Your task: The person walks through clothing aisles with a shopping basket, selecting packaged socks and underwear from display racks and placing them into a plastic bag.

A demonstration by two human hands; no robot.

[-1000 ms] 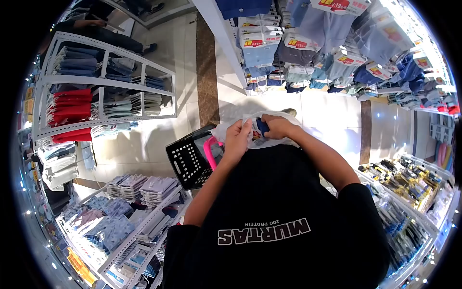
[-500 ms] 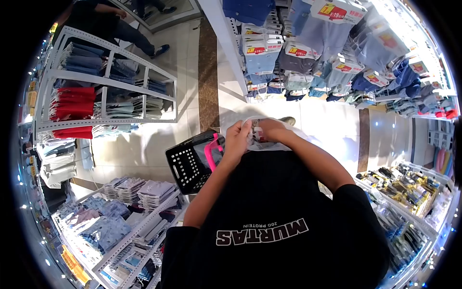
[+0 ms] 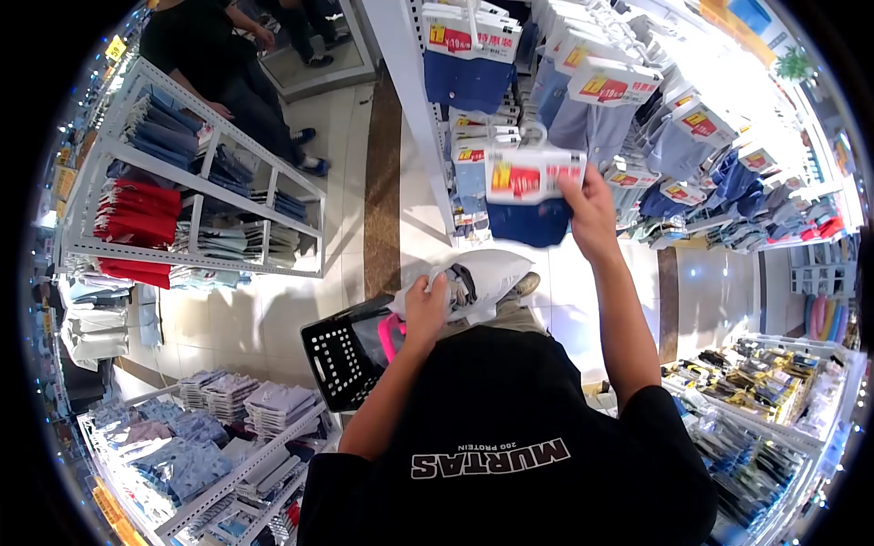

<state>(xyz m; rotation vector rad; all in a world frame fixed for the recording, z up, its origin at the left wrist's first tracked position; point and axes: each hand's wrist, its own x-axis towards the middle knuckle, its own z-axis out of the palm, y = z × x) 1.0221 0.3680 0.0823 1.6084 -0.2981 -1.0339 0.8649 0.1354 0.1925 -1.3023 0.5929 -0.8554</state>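
Note:
My right hand point(image 3: 592, 214) grips the edge of a white card hanger with a red and yellow price label, from which a navy garment point(image 3: 528, 224) hangs, in front of the rack. Lower down, my left hand point(image 3: 426, 309) is closed on the rim of a white translucent plastic bag point(image 3: 499, 278). The bag's mouth stands partly open, with dark items showing inside. A black basket point(image 3: 335, 359) with a pink handle point(image 3: 390, 337) is beside my left forearm and partly behind it.
Packaged garments point(image 3: 605, 86) hang on a rack ahead. A white shelf point(image 3: 209, 196) of folded clothes stands at left, with a person point(image 3: 246, 86) beyond it. Bins of folded clothes point(image 3: 182, 446) and packaged goods point(image 3: 756, 382) flank me.
My right hand has come out of the bag and moved forward to the rack, now holding the navy garment by its card. The bag is spread wider, and the person at left shows more.

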